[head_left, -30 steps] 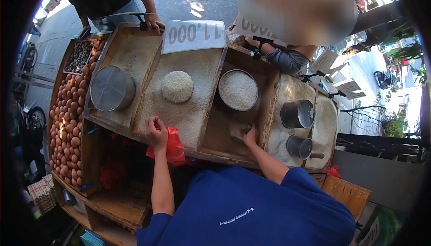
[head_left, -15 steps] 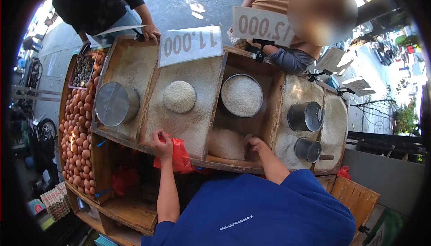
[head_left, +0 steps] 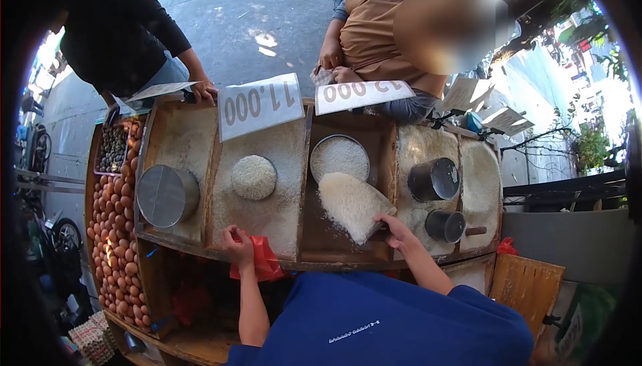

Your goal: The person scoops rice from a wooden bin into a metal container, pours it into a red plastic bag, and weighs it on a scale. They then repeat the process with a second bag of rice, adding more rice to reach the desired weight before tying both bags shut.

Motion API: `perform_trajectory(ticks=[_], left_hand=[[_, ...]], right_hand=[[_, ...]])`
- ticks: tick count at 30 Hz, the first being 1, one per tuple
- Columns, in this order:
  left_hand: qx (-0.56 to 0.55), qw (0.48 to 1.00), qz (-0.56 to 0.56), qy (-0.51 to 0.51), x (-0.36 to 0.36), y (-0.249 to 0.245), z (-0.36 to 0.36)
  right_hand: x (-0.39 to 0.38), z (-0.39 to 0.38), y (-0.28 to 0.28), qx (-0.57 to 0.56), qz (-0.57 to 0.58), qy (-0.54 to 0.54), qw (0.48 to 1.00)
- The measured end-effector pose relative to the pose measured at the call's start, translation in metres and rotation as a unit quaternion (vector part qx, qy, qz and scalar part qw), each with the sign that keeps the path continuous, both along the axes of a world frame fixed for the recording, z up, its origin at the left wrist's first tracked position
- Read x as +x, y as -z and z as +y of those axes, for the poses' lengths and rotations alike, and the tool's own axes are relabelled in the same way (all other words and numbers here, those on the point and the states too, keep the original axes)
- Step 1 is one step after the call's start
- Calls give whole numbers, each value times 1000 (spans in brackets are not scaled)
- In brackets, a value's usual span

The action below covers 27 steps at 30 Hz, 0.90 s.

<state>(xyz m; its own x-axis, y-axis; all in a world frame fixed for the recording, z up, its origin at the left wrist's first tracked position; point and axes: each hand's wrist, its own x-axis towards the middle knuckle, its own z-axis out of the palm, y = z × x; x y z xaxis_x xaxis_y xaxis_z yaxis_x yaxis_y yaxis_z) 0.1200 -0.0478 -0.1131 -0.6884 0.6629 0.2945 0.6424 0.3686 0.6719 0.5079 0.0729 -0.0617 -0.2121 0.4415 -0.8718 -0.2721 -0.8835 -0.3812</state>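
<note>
My left hand (head_left: 238, 246) is closed on a red plastic bag (head_left: 266, 259) that hangs at the front edge of the rice bins. My right hand (head_left: 396, 231) grips the edge of a scoop (head_left: 382, 212) heaped with white rice (head_left: 349, 204). Loose grains spill from its near left side. The scoop is over the middle wooden bin, just in front of a round metal measure (head_left: 334, 144) full of rice. Most of the scoop's body is hidden by the rice on it.
Left of the middle bin, a bin of rice (head_left: 284, 165) holds another filled measure (head_left: 254, 177). Metal measures (head_left: 167, 195) stand in bins on both sides. Eggs (head_left: 115, 232) lie at far left. Price signs (head_left: 261, 105) line the back, where two people (head_left: 374, 32) are.
My right hand has lifted the scoop, now heaped with rice, up out of the middle bin toward the measure. My left hand still holds the red bag. The view has shifted slightly.
</note>
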Motion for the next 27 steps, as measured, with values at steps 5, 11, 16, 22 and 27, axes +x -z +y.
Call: perform_trajectory(ticks=[5, 11, 16, 22, 27], left_hand=[[-9, 1000, 4, 1, 0, -3, 1], [-15, 1000, 16, -2, -2, 3, -1], [-17, 1000, -6, -6, -1, 4, -1], [-7, 1000, -8, 1, -2, 6, 0], [-10, 1000, 15, 6, -1, 9, -2]], right_hand=[[-18, 40, -57, 138, -221, -96, 961], [-21, 64, -145, 161, -454, -319, 816], [-6, 37, -134, 303, -532, -524, 593], [-20, -4, 28, 390, -509, -457, 616], [-16, -31, 171, 425, -550, -279, 662]])
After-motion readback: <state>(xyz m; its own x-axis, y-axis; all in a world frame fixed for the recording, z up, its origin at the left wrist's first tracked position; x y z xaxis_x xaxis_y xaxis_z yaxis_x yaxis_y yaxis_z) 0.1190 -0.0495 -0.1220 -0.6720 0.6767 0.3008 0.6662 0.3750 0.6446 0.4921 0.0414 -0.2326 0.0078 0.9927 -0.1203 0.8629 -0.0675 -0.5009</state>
